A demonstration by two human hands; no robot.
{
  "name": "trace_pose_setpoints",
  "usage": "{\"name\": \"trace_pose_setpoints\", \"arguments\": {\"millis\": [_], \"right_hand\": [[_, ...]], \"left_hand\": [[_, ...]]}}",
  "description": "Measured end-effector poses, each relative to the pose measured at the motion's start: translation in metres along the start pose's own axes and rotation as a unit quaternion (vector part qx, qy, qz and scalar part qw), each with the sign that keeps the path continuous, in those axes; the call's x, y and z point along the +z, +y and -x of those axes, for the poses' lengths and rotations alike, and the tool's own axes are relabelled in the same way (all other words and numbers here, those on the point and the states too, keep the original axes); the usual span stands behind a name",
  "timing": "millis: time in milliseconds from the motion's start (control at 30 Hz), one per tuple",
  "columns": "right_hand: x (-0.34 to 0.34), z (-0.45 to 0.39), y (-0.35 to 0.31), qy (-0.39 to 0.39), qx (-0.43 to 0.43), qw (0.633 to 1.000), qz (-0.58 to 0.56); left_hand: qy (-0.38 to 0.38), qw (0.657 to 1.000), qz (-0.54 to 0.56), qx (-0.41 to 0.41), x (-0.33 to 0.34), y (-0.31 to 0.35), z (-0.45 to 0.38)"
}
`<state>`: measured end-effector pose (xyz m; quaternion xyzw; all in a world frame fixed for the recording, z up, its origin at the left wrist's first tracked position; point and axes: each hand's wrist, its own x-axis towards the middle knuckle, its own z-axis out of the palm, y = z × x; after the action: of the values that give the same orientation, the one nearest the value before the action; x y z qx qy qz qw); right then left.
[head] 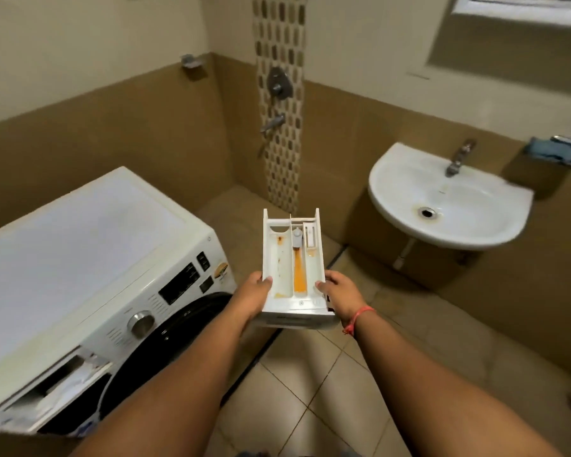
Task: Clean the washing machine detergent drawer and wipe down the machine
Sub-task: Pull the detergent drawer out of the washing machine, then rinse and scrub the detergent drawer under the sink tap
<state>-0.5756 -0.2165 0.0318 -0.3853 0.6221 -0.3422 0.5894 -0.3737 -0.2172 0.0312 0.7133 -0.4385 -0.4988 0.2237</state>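
Head view: detergent drawer [292,265] out of the machine, held level in mid-air over the tiled floor [314,384], between washing machine [89,268] and sink [449,199]. Left hand [249,296] gripping the drawer's left side near the front panel, thumb curled over the rim, other fingers hidden beneath. Right hand [342,293] gripping the right side the same way, thumb on the rim, fingers wrapped under. Red thread [360,316] tied around the right wrist. Inside the drawer, three compartments: orange residue along the middle channel, brownish stains in the left one, a small white insert at the back right. To the left, white front-loading washing machine with dark round door, silver dial [140,323] and dark display; empty drawer slot [56,387] open at its top left corner. To the right, white wall-mounted sink with metal tap [459,156] and rust-ringed drain. Blue cloth [554,151] on a wall holder beside the sink. Shower fittings [277,84] on the patterned tile strip at the back wall.
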Motion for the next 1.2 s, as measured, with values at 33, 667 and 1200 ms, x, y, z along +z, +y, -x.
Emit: {"name": "trace_pose_setpoints", "arguments": {"millis": [33, 667, 1200], "right_hand": [[-0.006, -0.002, -0.001, 0.024, 0.001, 0.999, -0.026], [-0.191, -0.127, -0.054, 0.256, 0.059, 0.900, -0.347], [-0.323, -0.243, -0.088, 0.242, 0.084, 0.912, -0.320]], "left_hand": [[-0.008, 1.000, -0.012, 0.012, 0.006, 0.011, -0.007], [-0.079, 0.977, 0.196, 0.033, 0.215, 0.196, -0.098], [-0.146, 0.985, 0.074, 0.062, 0.307, 0.332, -0.220]]}}
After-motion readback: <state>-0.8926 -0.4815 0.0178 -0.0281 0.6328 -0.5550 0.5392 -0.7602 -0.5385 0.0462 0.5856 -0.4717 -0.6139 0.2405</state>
